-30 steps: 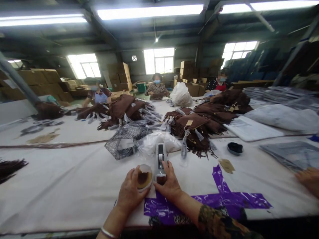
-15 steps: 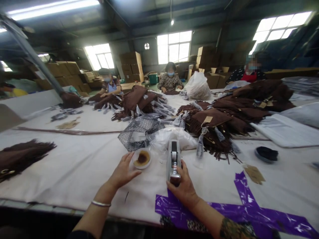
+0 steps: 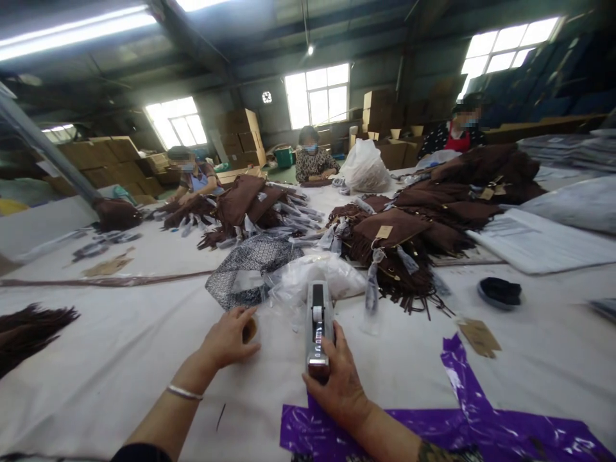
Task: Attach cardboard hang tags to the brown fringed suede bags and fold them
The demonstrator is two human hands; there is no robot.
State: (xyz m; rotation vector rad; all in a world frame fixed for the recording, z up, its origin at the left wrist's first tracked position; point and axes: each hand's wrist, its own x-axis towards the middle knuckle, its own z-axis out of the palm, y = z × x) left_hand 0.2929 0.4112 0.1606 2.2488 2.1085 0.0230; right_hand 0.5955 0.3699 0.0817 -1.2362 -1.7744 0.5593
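Relative to the preceding frame, the left hand [image 3: 224, 343] has moved from beside the round dish [image 3: 250, 330] to partly cover it. By descending size: a pale-covered table [image 3: 144, 372] spans the near scene; brown fringed bags [image 3: 392, 226] lie heaped at far right of centre; glossy purple tape [image 3: 524, 431] crosses the near right edge; crumpled clear plastic [image 3: 320, 274] lies just beyond the hands. The right hand [image 3: 341, 385] is clamped around the near end of a grey handheld device [image 3: 317, 327], which stands upright at centre, close to the plastic. The left hand's thumb and fingers bracket the dish, left of the device; whether they press on it cannot be told. Likely faults: the dish, if pushed at its rim, could tip or slide, and its brown contents, if loose or wet, could mark the cover; loose plastic could catch on the device's far end if advanced.
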